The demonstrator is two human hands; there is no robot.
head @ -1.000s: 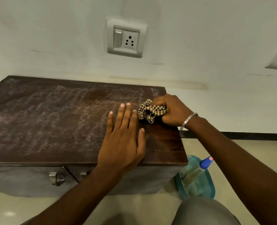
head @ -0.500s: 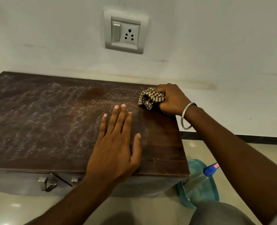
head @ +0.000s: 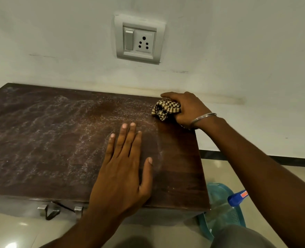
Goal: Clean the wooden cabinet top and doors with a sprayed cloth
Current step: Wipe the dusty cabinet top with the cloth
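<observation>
The dark wooden cabinet top (head: 46,140) stretches across the left and middle, coated in pale dust streaks, with a darker wiped strip along its right side. My right hand (head: 187,108) is shut on a bunched brown-and-cream checked cloth (head: 165,109), pressing it on the top at the far right corner by the wall. My left hand (head: 125,169) lies flat with fingers spread near the front right of the top, holding nothing. Two metal door handles (head: 58,210) show below the front edge; the doors are mostly hidden.
A white wall with a switch and socket plate (head: 139,39) rises right behind the cabinet. On the tiled floor to the right sits a teal basket (head: 221,208) holding a clear spray bottle with a blue cap (head: 236,197). My knee fills the bottom right.
My right hand has pushed the cloth away from me, from beside my left hand's fingertips to the cabinet's back right corner. My left hand stays flat on the top.
</observation>
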